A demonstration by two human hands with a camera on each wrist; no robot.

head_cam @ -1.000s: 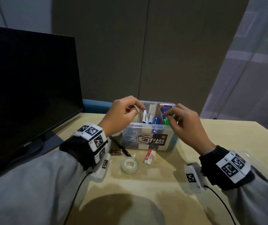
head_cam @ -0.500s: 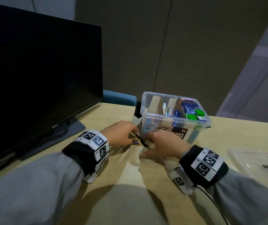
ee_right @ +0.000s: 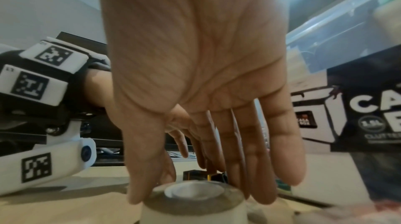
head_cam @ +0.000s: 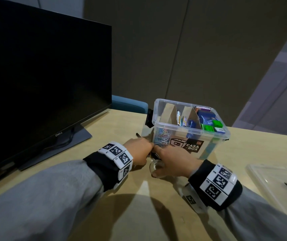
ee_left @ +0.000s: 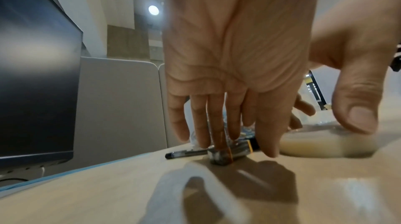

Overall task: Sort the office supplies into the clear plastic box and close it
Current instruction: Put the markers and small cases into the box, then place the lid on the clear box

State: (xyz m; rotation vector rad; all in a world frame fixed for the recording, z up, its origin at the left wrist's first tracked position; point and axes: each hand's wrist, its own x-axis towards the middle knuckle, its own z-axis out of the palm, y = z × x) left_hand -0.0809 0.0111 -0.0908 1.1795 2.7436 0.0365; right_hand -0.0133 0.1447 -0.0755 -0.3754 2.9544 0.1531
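Head view, largest first: the desk [head_cam: 104, 214] carries the clear plastic box [head_cam: 189, 136] at about one o'clock from the hands, open and already part-filled with clips, markers and green blocks. Its lid [head_cam: 269, 181] lies apart at three o'clock.

Just in front of the box, the right hand [head_cam: 172, 162] comes down over the tape roll [ee_right: 190, 198], thumb and fingers spread straight to either side of it, touching but not yet curled round. The left hand [head_cam: 137, 151] reaches with straight fingers onto the battery [ee_left: 221, 156], beside the black pen [ee_left: 186, 153] (an eraser may lie under the hands; I cannot tell).

By my reading, the pick-up of the last loose supplies is in hand. Next, each hand must pinch its item, lift it clear of the pen, and carry it to a free compartment.
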